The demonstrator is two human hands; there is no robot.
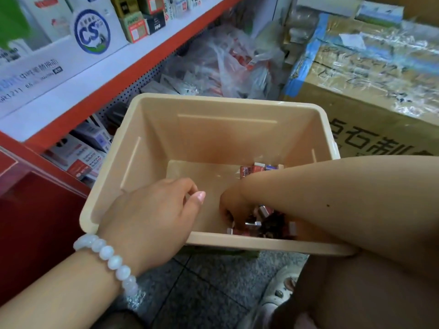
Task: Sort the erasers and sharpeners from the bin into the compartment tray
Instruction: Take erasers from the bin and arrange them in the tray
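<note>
While the left hand (152,217) grips the beige bin (213,129) rim, right hand (231,207) down among small erasers (259,224), its grip not visible.

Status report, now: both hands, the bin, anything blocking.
Left hand grips bin near rim. Right hand down among small packets at bin bottom, grip hidden. A few packets by far wall. Compartment tray not in view. No blockage seen.
</note>
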